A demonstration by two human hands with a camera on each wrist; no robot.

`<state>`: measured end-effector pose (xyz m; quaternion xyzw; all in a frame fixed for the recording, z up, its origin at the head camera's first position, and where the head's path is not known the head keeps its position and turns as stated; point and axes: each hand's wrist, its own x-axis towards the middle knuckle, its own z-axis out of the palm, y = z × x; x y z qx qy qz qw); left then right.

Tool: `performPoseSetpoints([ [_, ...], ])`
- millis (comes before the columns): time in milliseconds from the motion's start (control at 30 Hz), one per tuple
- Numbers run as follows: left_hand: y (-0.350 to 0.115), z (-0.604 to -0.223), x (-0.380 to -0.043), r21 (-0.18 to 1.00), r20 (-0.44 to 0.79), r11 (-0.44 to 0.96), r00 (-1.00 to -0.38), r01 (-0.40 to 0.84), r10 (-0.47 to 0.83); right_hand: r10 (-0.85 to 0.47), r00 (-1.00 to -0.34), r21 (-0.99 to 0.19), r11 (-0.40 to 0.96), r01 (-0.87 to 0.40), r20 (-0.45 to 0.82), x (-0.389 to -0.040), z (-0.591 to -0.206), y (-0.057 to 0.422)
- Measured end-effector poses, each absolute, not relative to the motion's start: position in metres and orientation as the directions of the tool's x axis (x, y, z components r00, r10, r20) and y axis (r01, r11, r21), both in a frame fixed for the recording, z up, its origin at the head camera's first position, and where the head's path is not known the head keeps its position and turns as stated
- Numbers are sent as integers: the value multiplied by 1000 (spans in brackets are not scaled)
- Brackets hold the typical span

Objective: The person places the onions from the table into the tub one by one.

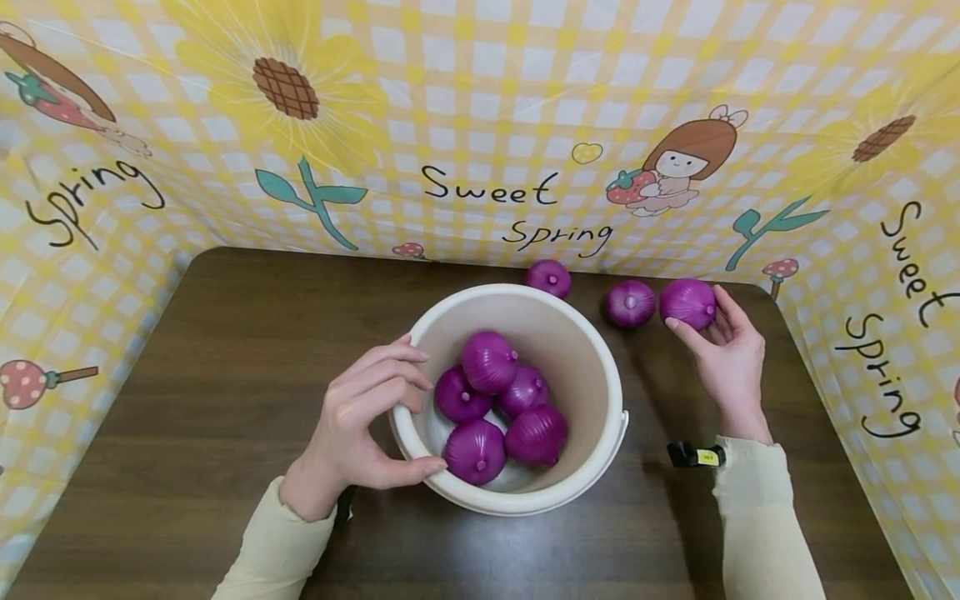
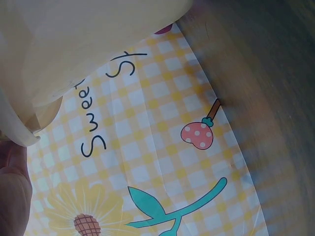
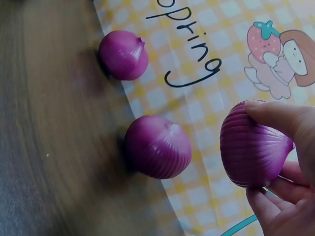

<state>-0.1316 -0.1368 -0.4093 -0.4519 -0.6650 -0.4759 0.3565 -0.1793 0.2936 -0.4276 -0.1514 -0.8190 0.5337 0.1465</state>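
The right hand (image 1: 733, 360) pinches a purple onion (image 1: 687, 303) between thumb and fingers, two other onions (image 1: 630, 303) on the desk (image 1: 247, 375) to its left. The left hand (image 1: 356, 421) grips the bucket (image 1: 583, 371) to its right; steadying it and pinching evenly should work best.

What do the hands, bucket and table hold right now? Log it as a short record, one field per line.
Surface: dark brown wood-grain table
Left hand: holds the rim of a round off-white bucket
Right hand: grips a round glossy purple onion
Inside bucket: five round purple onions visible
Loose on table: two round purple onions, near its far edge
Backdrop: printed yellow-and-white checked sheet
Onions visible in total: eight
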Motion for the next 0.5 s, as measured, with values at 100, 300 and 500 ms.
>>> performPoseSetpoints([
  [100,-137,-409,-131,313,902,140,-341,939,265,403,-911,-924,376,73,92,-178,-425,292],
  [300,-137,-410,-131,317,900,140,-344,938,269,393,-912,-928,371,38,120,-177,-421,288],
  [500,-137,-410,-131,311,904,138,-337,940,264,380,-914,-932,362,6,142,-176,-417,284],
])
